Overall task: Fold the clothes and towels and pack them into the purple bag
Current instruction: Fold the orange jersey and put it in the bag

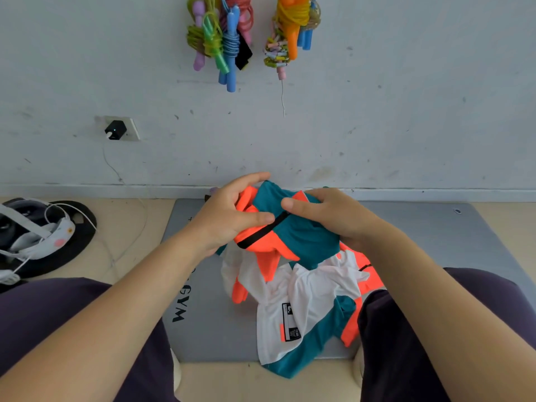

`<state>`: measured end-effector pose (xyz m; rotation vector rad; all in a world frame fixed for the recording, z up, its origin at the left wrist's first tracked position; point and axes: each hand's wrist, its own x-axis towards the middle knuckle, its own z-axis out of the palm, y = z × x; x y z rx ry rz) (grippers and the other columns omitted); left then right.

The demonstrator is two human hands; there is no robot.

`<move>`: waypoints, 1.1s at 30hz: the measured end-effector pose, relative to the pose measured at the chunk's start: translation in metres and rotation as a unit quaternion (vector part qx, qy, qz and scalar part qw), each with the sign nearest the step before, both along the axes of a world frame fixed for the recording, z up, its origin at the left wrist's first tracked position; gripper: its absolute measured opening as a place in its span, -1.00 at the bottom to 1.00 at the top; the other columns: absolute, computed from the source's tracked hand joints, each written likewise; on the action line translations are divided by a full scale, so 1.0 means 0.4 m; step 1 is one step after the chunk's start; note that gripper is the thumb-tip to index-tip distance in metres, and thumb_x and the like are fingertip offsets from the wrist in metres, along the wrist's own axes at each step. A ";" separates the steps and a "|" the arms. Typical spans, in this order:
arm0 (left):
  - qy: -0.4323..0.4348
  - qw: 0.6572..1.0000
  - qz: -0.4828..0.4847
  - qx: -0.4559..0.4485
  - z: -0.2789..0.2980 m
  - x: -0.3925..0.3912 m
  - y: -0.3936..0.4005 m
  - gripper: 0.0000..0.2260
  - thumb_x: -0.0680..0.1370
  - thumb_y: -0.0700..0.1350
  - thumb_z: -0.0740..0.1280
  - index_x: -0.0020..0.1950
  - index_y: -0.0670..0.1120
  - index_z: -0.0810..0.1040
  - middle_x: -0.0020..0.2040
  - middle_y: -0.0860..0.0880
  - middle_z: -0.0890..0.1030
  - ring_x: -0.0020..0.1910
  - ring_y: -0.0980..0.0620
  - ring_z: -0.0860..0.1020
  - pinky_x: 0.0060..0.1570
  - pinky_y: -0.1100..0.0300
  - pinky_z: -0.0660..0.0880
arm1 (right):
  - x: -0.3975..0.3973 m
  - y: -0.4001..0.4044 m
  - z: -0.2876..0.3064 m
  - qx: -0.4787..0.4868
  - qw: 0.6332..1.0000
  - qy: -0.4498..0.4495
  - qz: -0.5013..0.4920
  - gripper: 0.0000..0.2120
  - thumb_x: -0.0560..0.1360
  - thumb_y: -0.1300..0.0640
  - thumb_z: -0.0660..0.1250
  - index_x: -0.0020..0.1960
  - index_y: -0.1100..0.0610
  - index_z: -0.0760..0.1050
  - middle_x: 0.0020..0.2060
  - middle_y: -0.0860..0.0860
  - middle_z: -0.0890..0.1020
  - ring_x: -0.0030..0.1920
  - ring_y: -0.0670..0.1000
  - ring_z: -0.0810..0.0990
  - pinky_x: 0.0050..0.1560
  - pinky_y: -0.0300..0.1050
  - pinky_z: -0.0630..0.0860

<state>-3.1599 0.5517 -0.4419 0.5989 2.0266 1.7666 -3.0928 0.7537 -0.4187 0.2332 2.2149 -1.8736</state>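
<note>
A crumpled sports garment [301,274] in teal, bright orange and white hangs in front of me, its lower part trailing onto a grey gym mat [200,329]. A black zip runs across its raised upper part, and a white lining with a black label faces me lower down. My left hand [229,216] grips the orange cloth at the upper left. My right hand [327,216] grips the teal cloth at the upper right. Both hands hold the top of the garment above the mat. No purple bag is in view.
The mat lies against a white wall [406,126]. Bundles of coloured skipping ropes [223,39] hang on the wall above. A charger in a wall socket [116,129] trails a white cable down to a headset [34,236] on the floor at the left. My legs flank the mat.
</note>
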 end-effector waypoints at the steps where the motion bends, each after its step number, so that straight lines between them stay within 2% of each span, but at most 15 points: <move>1: 0.009 1.000 0.002 -0.013 0.000 0.004 0.002 -0.34 0.31 -0.20 0.55 0.34 0.20 0.49 0.22 0.05 0.62 0.18 0.09 0.61 0.29 0.00 0.49 | 0.001 -0.003 -0.002 -0.007 1.000 0.001 0.008 -0.74 0.38 -0.06 0.51 0.01 0.04 0.66 -0.05 0.06 0.72 -0.02 0.05 0.70 -0.02 -0.06 0.60; 3: 0.020 0.999 -0.008 -0.035 -0.004 0.013 0.010 -0.31 0.28 -0.15 0.56 0.35 0.21 0.47 0.27 0.07 0.58 0.23 0.11 0.57 0.32 0.02 0.46 | -0.001 -0.011 -0.006 -0.014 1.000 0.022 -0.008 -0.73 0.41 0.01 0.51 0.05 0.10 0.64 -0.03 0.09 0.71 -0.02 0.07 0.69 0.02 -0.03 0.60; 7: 0.064 0.994 -0.041 -0.081 -0.020 0.037 0.028 -0.28 0.35 -0.19 0.59 0.43 0.15 0.42 0.30 0.20 0.53 0.29 0.24 0.48 0.34 0.17 0.43 | -0.001 -0.019 -0.009 -0.038 0.999 0.021 0.011 -0.88 0.43 0.12 0.49 -0.06 0.13 0.64 -0.18 0.07 0.71 -0.16 0.00 0.69 -0.19 -0.16 0.58; 10: 0.045 0.997 -0.037 -0.056 -0.029 0.038 0.031 -0.27 0.32 -0.11 0.61 0.41 0.19 0.41 0.21 0.28 0.58 0.20 0.31 0.53 0.16 0.34 0.48 | -0.003 -0.011 -0.010 -0.052 0.998 0.038 -0.004 -0.90 0.44 0.18 0.48 -0.06 0.16 0.66 -0.14 0.15 0.71 -0.15 0.06 0.69 -0.17 -0.12 0.60; 13: -0.046 0.998 -0.035 -0.040 -0.020 0.018 0.019 -0.19 0.27 0.09 0.59 0.46 0.19 0.32 0.11 0.08 0.68 0.09 0.10 0.66 0.02 0.16 0.59 | -0.004 0.011 0.013 -0.125 0.988 0.087 -0.030 -0.89 0.42 0.20 0.47 -0.05 0.14 0.65 -0.14 0.15 0.71 -0.16 0.07 0.69 -0.17 -0.08 0.61; 15: -0.059 0.992 -0.072 -0.081 -0.007 0.008 0.005 -0.28 0.30 0.21 0.51 0.42 0.26 0.31 0.03 0.10 0.70 -0.03 0.02 0.69 -0.12 0.07 0.65 | 0.001 0.028 0.026 -0.143 0.984 0.109 0.004 -0.89 0.41 0.20 0.47 -0.06 0.09 0.67 -0.18 0.07 0.71 -0.20 0.01 0.68 -0.22 -0.17 0.59; 16: -0.044 0.990 -0.082 -0.104 -0.002 0.006 0.000 -0.31 0.29 0.27 0.48 0.38 0.32 0.33 0.04 0.12 0.68 -0.02 0.05 0.69 -0.11 0.06 0.65 | 0.005 0.032 0.029 -0.129 0.985 0.112 0.037 -0.86 0.42 0.21 0.45 -0.02 0.08 0.67 -0.17 0.05 0.71 -0.19 -0.01 0.68 -0.21 -0.20 0.57; 18: 0.001 0.991 -0.073 -0.111 0.003 0.001 -0.005 -0.29 0.23 0.31 0.50 0.34 0.39 0.33 0.17 0.17 0.57 0.13 0.17 0.60 0.07 0.14 0.60 | 0.013 0.031 0.024 -0.098 0.984 0.103 0.103 -0.77 0.47 0.23 0.41 0.12 0.11 0.65 -0.04 0.06 0.71 -0.07 -0.02 0.67 -0.09 -0.23 0.55; 20: 0.021 0.991 -0.107 -0.073 0.009 0.000 -0.004 -0.24 0.24 0.20 0.57 0.37 0.34 0.34 0.28 0.17 0.51 0.27 0.26 0.49 0.20 0.29 0.48 | 0.019 0.022 0.019 -0.087 0.980 0.092 0.153 -0.72 0.48 0.24 0.40 0.18 0.11 0.63 0.09 0.08 0.68 0.07 0.00 0.66 0.03 -0.23 0.53; 23: 0.011 0.976 -0.208 -0.068 0.013 0.003 0.000 -0.49 0.45 0.00 0.51 0.38 0.11 0.48 0.31 0.10 0.57 0.34 0.15 0.48 0.32 0.23 0.42 | 0.020 0.020 0.026 -0.122 0.971 0.091 0.183 -0.69 0.50 0.20 0.38 0.23 0.15 0.59 0.13 0.12 0.66 0.13 0.07 0.64 0.08 -0.17 0.54; 25: -0.025 0.981 -0.178 -0.067 0.008 0.004 -0.002 -0.68 0.51 0.00 0.42 0.27 0.05 0.58 0.20 0.10 0.65 0.25 0.15 0.56 0.30 0.21 0.46 | 0.018 0.031 0.032 -0.131 0.974 0.096 0.159 -0.69 0.50 0.19 0.37 0.24 0.19 0.57 0.10 0.14 0.67 0.10 0.08 0.65 0.06 -0.14 0.55; 28: -0.047 0.993 -0.097 -0.047 -0.007 -0.004 -0.002 -0.78 0.52 0.06 0.40 0.09 -0.01 0.67 0.03 0.03 0.71 0.04 0.06 0.66 0.06 0.13 0.58 | 0.017 0.043 0.032 -0.066 0.987 0.095 0.113 -0.72 0.49 0.17 0.39 0.19 0.17 0.58 0.06 0.18 0.67 0.06 0.11 0.65 0.08 0.00 0.59; 30: -0.033 0.999 -0.041 -0.007 -0.003 -0.005 0.004 -0.83 0.50 0.10 0.41 -0.02 0.05 0.69 -0.06 0.02 0.71 -0.10 0.09 0.65 -0.08 0.18 0.56 | 0.015 0.043 0.035 0.020 0.992 0.083 0.091 -0.76 0.46 0.07 0.46 0.09 0.12 0.62 -0.02 0.14 0.69 -0.02 0.08 0.67 0.05 0.03 0.59; 33: 0.004 0.999 0.023 0.046 0.008 -0.013 0.007 -0.77 0.45 0.20 0.37 -0.04 0.11 0.69 -0.05 0.01 0.71 -0.08 0.08 0.63 -0.01 0.13 0.55 | 0.019 0.040 0.042 0.136 0.982 0.044 0.124 -0.77 0.36 -0.20 0.46 -0.27 -0.05 0.59 -0.38 -0.16 0.59 -0.34 -0.16 0.56 -0.25 -0.26 0.47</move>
